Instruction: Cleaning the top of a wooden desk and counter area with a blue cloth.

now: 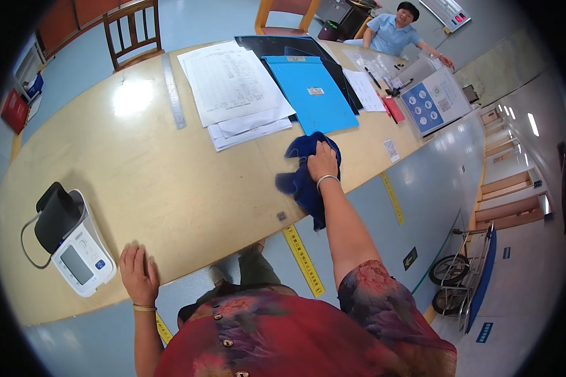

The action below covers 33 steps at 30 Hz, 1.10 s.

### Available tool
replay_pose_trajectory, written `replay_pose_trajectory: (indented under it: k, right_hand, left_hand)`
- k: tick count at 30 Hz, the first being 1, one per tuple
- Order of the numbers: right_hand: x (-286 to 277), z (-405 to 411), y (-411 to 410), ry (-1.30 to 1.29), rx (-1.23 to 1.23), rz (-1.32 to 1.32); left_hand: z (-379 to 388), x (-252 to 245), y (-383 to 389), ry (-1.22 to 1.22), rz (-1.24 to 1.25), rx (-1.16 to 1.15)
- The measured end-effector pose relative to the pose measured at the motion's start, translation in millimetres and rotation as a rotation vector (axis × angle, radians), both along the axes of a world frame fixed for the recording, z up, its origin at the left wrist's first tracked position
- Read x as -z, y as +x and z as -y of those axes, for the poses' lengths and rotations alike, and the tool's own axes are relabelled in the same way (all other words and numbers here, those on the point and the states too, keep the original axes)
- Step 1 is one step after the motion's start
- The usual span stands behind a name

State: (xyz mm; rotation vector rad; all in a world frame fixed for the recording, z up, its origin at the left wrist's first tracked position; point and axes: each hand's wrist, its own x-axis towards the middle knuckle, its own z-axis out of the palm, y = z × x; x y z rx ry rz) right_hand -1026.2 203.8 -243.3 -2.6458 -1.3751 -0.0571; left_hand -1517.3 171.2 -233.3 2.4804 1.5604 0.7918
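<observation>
My right hand (322, 161) grips a dark blue cloth (306, 181) near the front edge of the pale wooden table (193, 198). Part of the cloth hangs over that edge. Just beyond it lies a blue plastic folder (311, 94), on top of black folders (283, 46). My left hand (139, 274) rests at the table's edge, palm down and holding nothing, its fingers slightly apart. Beside it, to the left, stands a white blood pressure monitor (82, 261) with a dark cuff (59, 219) on it and a grey tube.
Printed sheets (233, 85) and a clear ruler (173, 92) lie left of the folders. A pen (372, 77), a red object (394, 109) and an acrylic box (436, 101) are at the right. A person (391, 30) sits at the far end. Wooden chairs (133, 33) stand behind; a wheeled stretcher (471, 282) is at right.
</observation>
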Motion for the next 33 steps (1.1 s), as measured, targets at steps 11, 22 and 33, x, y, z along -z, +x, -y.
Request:
replay_pose_trajectory:
  k: [11,22,33]
  right_hand:
    - [-4.7,101.1,-76.5,0.074,-0.211,-0.078]
    - [7.4,33.2,47.8,-0.066,0.150,0.098]
    - [15.0,43.8,-13.3,-0.073,0.192,0.212]
  left_hand:
    - [-2.2,3.4,-2.4,-0.011,-0.004,-0.011]
    - [1.8,3.0,-1.5,-0.019,-0.040,-0.035]
    - [-0.1,4.8,1.4,-0.002,-0.026,-0.026]
